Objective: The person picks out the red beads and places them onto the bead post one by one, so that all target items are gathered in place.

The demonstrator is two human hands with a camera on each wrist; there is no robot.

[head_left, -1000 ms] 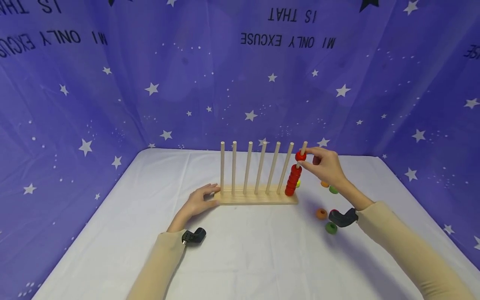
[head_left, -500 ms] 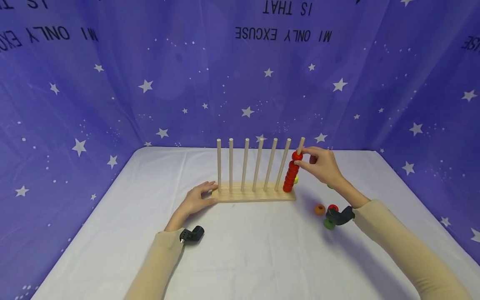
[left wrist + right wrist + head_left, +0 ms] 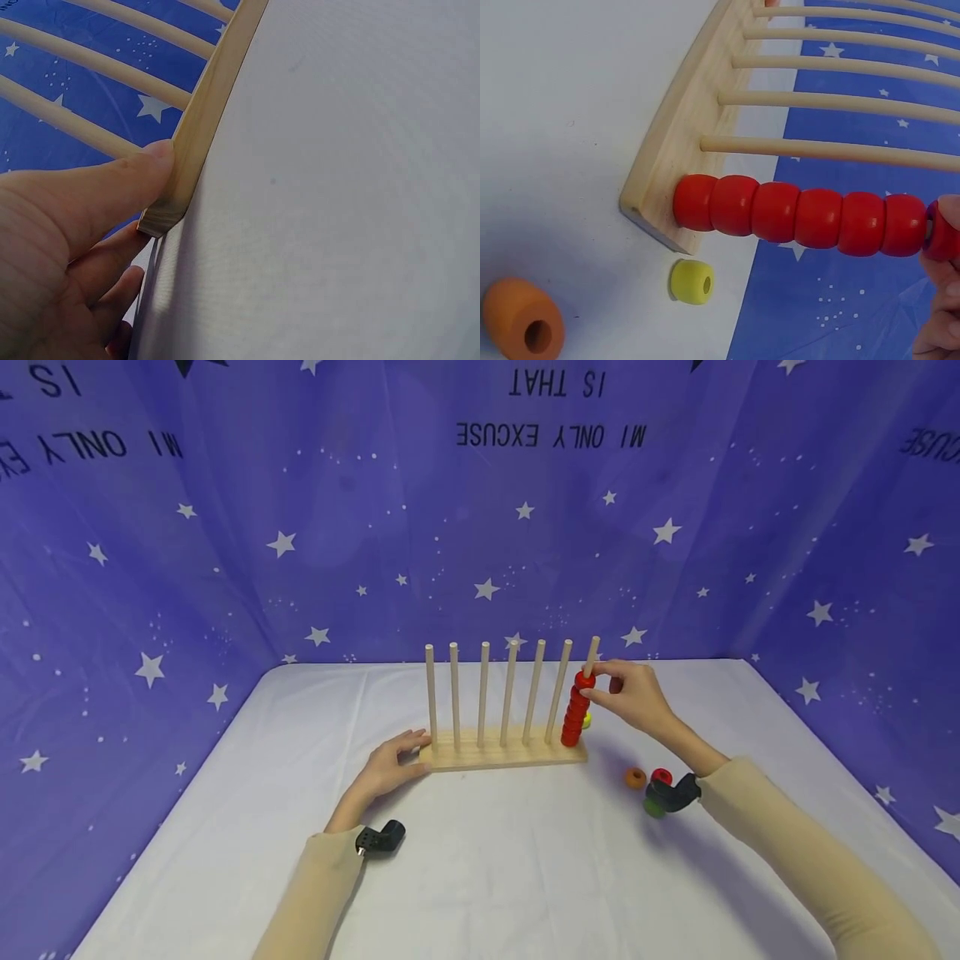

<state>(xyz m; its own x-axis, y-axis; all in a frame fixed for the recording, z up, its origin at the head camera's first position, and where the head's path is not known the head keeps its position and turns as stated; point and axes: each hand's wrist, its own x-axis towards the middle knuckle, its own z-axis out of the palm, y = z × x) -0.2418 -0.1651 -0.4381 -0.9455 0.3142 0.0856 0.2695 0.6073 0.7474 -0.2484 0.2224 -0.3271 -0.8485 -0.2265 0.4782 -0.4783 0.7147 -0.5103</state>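
A wooden peg rack [image 3: 487,758] with a row of upright pegs stands mid-table. Its rightmost peg carries a stack of red beads [image 3: 817,217]; the other pegs are bare. Thumb and fingers of my right hand [image 3: 633,695] pinch the topmost red bead [image 3: 940,244], threaded on that peg just above the stack. In the right wrist view, only a narrow gap separates it from the bead below. My left hand [image 3: 386,768] holds the rack's left end, thumb [image 3: 154,161] against the front corner and fingers around the end.
A yellow bead [image 3: 692,282] lies beside the rack's right end. Nearer the right forearm are an orange bead [image 3: 635,778], a loose red bead [image 3: 662,775] and a green bead [image 3: 654,809], partly hidden by the black wrist camera [image 3: 678,793]. A purple star-printed cloth [image 3: 390,552] encloses the table.
My right hand has slid the top red bead down the peg, from well above the stack to almost against it. The left hand keeps its hold on the rack. The head view has shifted slightly.
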